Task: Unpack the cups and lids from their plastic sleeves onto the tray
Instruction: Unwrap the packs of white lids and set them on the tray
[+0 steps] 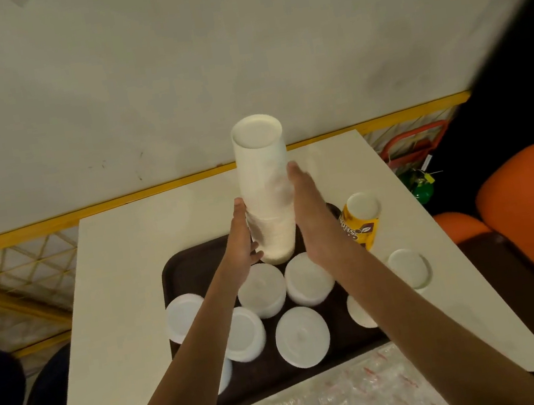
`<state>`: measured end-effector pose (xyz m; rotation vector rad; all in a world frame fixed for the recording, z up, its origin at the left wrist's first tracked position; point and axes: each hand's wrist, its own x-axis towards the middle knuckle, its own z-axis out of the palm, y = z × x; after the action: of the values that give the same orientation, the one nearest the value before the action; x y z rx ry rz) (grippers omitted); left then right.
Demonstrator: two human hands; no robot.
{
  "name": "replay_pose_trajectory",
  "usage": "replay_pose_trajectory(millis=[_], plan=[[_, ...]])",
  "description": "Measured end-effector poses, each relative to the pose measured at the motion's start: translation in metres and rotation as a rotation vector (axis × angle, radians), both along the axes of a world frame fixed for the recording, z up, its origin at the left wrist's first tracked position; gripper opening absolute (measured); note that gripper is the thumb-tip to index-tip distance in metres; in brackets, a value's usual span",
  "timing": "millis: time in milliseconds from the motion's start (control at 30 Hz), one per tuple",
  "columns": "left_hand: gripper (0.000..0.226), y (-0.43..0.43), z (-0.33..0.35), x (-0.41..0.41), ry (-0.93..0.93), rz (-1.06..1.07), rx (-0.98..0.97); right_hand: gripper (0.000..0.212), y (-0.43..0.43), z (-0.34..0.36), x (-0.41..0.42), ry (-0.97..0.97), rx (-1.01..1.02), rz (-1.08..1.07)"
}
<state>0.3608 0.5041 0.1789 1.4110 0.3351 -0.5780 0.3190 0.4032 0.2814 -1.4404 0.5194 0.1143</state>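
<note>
I steady the tall stack of white cups (264, 182), upside down at the far end of the tray (171, 268), between my left hand (240, 241) and right hand (311, 209). Each grip is spread flat, fingers straight against its sides. Lids (302, 335) sit in low piles on the tray, and a crumpled plastic sleeve (323, 402) lies on the counter (116, 294). I judge the unpacking nearly done. The yellow cups (360, 219) and one lid pile (408, 267) seem to sit off the tray.
</note>
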Motion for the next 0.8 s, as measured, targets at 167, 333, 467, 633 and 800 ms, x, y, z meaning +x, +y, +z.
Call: replay_pose_trajectory(millis=[167,333,467,633,800], plan=[[0.078,-0.016,-0.002,0.000,0.032,-0.002,-0.009,0.054,-0.062,0.064,-0.007,-0.092,-0.076,0.050],[0.082,-0.028,0.001,-0.001,0.032,-0.019,-0.007,0.052,-0.128,0.056,0.008,-0.033,-0.275,0.082],[0.079,-0.039,0.003,0.000,0.024,-0.032,0.002,0.056,-0.163,0.011,0.014,0.077,-0.303,0.130],[0.072,-0.057,0.009,-0.003,-0.029,-0.077,0.034,0.058,-0.173,-0.044,0.013,0.199,-0.160,0.167],[0.072,-0.077,0.010,-0.003,-0.017,-0.109,0.043,0.061,-0.174,-0.081,0.015,0.269,-0.011,0.194]])
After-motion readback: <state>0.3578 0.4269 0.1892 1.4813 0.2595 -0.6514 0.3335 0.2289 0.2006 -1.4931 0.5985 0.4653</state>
